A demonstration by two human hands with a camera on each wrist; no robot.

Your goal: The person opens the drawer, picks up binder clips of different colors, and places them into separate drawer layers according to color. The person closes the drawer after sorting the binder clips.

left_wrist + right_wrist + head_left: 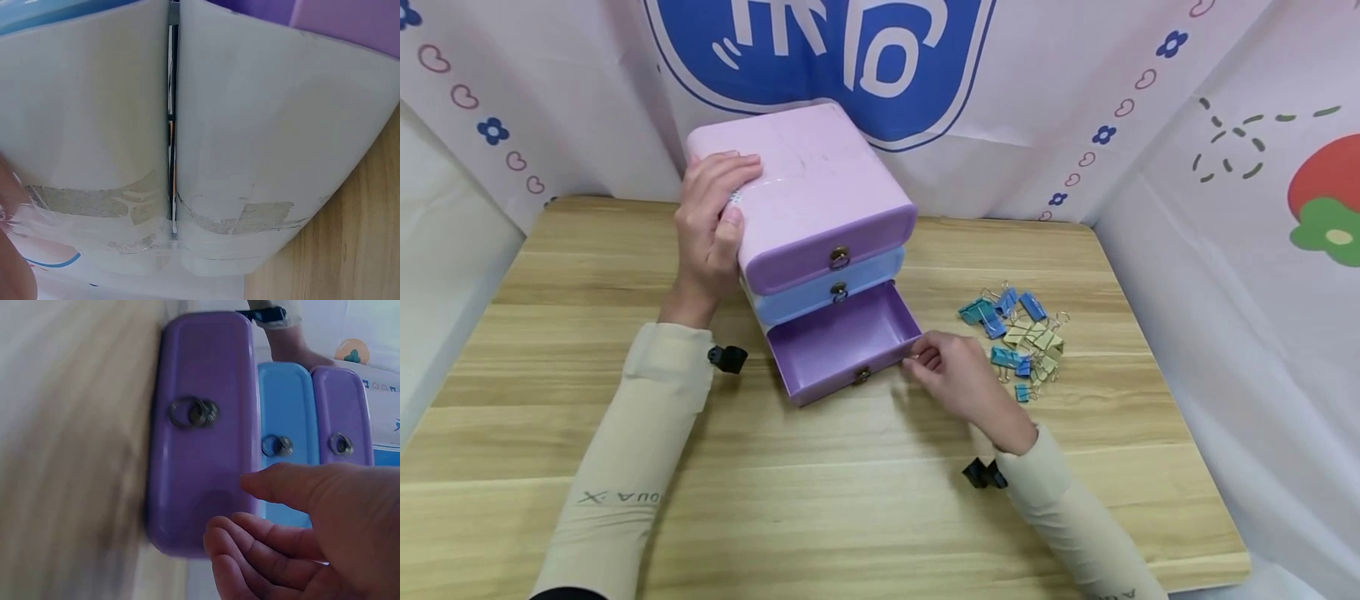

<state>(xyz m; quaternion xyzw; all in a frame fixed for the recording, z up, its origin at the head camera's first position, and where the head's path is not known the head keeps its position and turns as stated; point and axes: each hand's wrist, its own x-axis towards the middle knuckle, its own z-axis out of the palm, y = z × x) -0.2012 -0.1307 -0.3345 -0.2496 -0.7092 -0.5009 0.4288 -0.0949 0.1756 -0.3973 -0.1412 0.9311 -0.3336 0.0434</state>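
Note:
A small three-tier drawer cabinet (805, 175) with a pink top stands at the back of the table, turned at an angle. Its bottom purple drawer (842, 333) is pulled out and bare inside; the blue middle drawer (289, 412) and the purple top drawer (342, 419) are closed. Each front has a ring pull. My left hand (711, 221) rests over the cabinet's upper left side, fingers lying on the top. My right hand (958, 375) is at the right front corner of the bottom drawer, fingers loosely bent, thumb apart from them; whether it touches is unclear.
Several blue, teal and yellow binder clips (1026, 333) lie in a pile right of the cabinet. The wooden table (820, 508) ends at a printed cloth backdrop (1000, 125) close behind the cabinet. In the left wrist view, worn clear tape (250, 219) crosses the cabinet's white tiers.

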